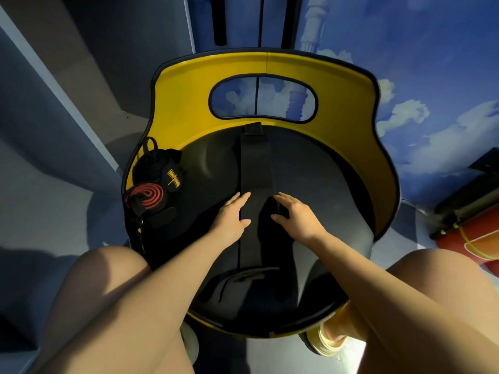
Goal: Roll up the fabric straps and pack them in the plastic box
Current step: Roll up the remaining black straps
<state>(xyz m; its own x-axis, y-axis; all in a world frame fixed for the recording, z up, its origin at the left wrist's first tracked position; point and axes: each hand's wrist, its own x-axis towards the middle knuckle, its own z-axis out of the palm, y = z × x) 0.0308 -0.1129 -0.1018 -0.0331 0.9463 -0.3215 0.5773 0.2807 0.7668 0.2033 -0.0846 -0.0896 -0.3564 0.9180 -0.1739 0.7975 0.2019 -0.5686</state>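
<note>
black strap (256, 168) lies flat down the middle of the chair seat (324, 184), running straight away from me | left hand (233, 215) flat on its left edge | right hand (295, 215) fingers curled loosely at its right edge, can't tell if gripping

Only one marking shows: a yellow logo (173, 178) on a black patch of the black rolled strap (156, 164), at the left of the frame just above the red-and-black coil (147, 197). It looks like a line of small yellow lettering over a crossed or pointed emblem, but the letters are too small and blurred to read. No other text, number or sign can be read.
</note>
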